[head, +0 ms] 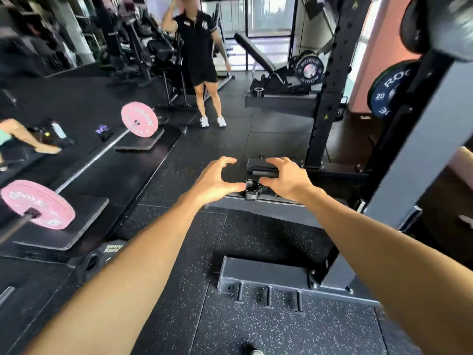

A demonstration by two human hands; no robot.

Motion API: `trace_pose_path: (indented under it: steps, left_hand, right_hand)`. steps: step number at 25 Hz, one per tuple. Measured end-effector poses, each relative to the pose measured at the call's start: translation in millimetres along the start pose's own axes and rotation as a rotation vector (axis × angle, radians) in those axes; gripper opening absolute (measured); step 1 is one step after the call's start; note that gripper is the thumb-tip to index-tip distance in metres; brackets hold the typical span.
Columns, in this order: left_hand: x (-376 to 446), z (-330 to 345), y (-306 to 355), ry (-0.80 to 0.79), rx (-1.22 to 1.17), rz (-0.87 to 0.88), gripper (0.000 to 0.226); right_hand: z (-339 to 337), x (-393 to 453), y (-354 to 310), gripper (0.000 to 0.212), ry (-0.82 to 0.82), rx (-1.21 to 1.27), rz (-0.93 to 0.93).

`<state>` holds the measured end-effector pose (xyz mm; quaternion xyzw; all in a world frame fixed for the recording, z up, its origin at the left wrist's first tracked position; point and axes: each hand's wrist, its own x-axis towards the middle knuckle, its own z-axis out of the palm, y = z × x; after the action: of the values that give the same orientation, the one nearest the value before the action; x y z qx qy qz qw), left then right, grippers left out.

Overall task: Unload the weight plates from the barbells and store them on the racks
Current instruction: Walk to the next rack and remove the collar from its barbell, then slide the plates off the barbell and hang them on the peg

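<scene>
Both my arms reach forward over the rubber floor. My left hand [216, 179] and my right hand [286, 178] are spread with curved fingers, a gap between them, holding nothing. Between the two thumbs a black barbell collar [252, 188] lies on the rack's grey base beam [276, 208]. A barbell [89, 160] lies on the floor to the left with a near pink plate [38, 203] and a far pink plate [139, 119], each resting on a black mat. A blue 20 plate [389, 90] hangs on the rack at right.
A black rack upright [332, 80] stands ahead on the right. A person [202, 60] stands further back near a bench [266, 67]. Another plate [309, 69] sits behind the bench. A dark plate [102, 257] lies flat on the floor near my left forearm. Another person's leg [28, 139] shows at the left.
</scene>
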<state>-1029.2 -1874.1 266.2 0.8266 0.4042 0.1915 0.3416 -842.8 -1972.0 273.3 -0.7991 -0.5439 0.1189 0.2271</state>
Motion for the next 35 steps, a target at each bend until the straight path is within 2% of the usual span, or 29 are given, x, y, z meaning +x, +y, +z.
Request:
trace_pose_path:
  steps: [4, 10, 21, 27, 30, 35]
  left_hand:
    - [-72, -18, 58, 0.026, -0.017, 0.092, 0.073]
    - [-130, -25, 150, 0.039, -0.032, 0.186, 0.073]
    - [-189, 36, 327, 0.04, -0.054, 0.345, 0.072]
    - [-184, 36, 373, 0.112, -0.032, 0.378, 0.067]
    - [-159, 21, 388, 0.203, 0.014, 0.432, 0.063]
    - [-93, 5, 403, 0.34, 0.043, 0.356, 0.048]
  right_hand:
    - [-51, -85, -24, 0.069, 0.09, -0.035, -0.041]
    - [-132, -177, -31, 0.071, 0.181, -0.071, -0.037]
    - [-283, -299, 56, 0.074, 0.307, -0.146, 0.034]
    - [-339, -308, 93, 0.072, 0.332, -0.14, 0.029]
    - [-358, -286, 94, 0.07, 0.356, -0.13, 0.008]
    - [-373, -220, 88, 0.064, 0.386, -0.137, -0.013]
